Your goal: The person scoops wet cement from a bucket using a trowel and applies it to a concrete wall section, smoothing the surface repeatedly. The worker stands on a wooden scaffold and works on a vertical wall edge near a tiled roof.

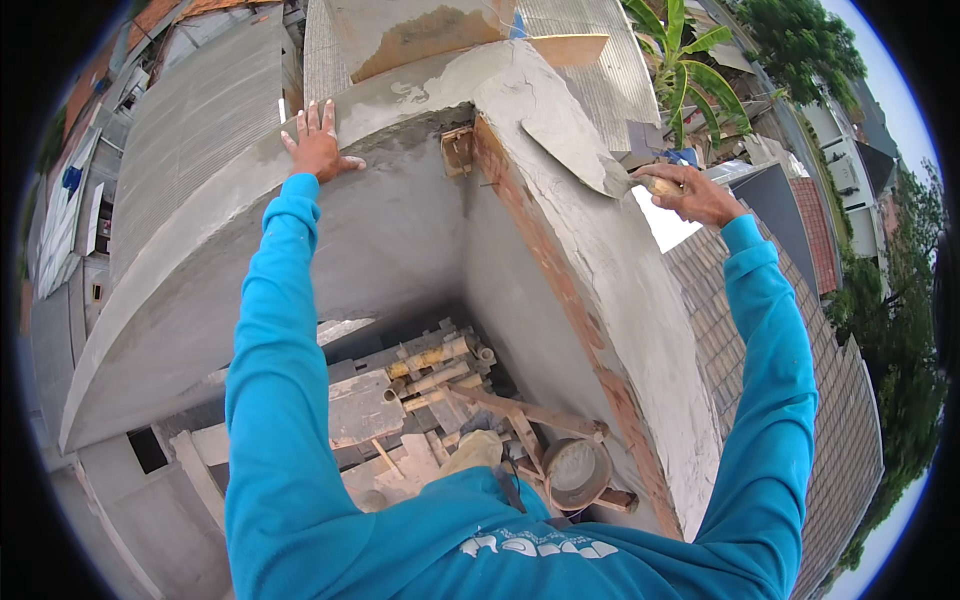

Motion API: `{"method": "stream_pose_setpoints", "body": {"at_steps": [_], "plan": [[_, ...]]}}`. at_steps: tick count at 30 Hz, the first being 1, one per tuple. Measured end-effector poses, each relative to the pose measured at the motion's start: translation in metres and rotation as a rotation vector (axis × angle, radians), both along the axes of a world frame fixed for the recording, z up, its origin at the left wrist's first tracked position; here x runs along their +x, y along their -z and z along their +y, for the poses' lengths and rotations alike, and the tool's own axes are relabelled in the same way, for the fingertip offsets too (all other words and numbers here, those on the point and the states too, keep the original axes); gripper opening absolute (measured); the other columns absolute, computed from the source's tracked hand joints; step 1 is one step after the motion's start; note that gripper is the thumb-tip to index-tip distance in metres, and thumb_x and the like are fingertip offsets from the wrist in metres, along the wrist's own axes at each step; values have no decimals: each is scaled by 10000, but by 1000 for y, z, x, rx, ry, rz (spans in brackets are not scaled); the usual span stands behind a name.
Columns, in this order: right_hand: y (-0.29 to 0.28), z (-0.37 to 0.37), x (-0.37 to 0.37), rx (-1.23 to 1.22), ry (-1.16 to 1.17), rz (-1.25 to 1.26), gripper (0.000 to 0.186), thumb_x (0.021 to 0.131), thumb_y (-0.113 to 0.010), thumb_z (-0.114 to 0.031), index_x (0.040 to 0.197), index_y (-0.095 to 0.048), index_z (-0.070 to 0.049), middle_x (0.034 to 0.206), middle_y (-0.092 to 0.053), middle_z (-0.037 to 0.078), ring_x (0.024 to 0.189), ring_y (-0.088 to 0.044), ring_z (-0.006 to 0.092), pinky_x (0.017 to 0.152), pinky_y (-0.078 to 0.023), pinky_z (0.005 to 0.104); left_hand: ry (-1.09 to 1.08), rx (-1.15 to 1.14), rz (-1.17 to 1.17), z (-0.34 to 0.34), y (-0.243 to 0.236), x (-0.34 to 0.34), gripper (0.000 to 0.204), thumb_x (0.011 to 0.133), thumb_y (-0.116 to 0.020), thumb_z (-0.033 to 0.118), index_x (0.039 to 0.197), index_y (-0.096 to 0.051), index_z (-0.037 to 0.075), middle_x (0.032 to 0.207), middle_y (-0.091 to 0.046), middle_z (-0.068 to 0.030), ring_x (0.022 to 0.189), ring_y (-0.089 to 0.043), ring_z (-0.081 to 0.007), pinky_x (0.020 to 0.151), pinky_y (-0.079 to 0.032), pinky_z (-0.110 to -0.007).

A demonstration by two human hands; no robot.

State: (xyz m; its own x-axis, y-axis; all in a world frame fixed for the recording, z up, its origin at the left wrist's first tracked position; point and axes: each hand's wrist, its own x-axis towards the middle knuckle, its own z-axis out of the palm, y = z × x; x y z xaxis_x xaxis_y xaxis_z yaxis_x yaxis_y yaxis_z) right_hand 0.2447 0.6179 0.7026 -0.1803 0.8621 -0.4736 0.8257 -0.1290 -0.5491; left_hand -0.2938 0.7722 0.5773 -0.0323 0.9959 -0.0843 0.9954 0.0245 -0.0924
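With its fingers spread, my left hand (315,147) rests flat on the top of the curving grey wall (210,222) at the left. My right hand (703,196) grips the wooden handle of a trowel (572,152). The trowel's pointed grey blade lies on or just over the wet mortar (625,270) that coats the wall top on the right; I cannot tell how firmly it presses. A long wooden board (545,255) lines the inner edge of this mortar. Near the corner, a small wooden block (458,151) sits against the inner face.
Below me, a round bucket (578,470) of grey mix stands beside crossed timbers (530,408). Bamboo poles (432,357) and loose planks lie farther in. A wooden board (575,49) juts out past the corner. Tiled roofs (800,390) and corrugated roofs (205,130) drop away outside the walls.
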Motion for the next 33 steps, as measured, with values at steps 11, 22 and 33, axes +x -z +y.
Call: {"method": "stream_pose_setpoints", "body": {"at_steps": [11,22,33], "plan": [[-12,-122,-4,172,-159,-55,481,859,-699,-120,1331,-612,-141,1239,-675,157,1138,-639,344,1025,-475,429,5,8,27,5,4,-2,1369,607,-872,612,1611,-16,242,1680,-24,-77,1540,-42,-333,1181,-97,-694],[-26,-244,-15,152,-67,-150,513,835,-714,-107,1329,-613,-200,1172,-686,157,1022,-659,365,879,-529,443,-6,6,10,11,8,-8,1384,591,-878,618,1610,-14,256,1682,-15,-74,1541,-27,-336,1179,-98,-694],[2,-244,-70,374,178,-277,565,860,-691,-95,1398,-544,-188,918,-629,162,804,-622,378,714,-494,474,-3,9,12,17,12,-6,1378,591,-872,628,1609,-12,276,1681,-21,-76,1543,-18,-329,1176,-111,-701]]}}
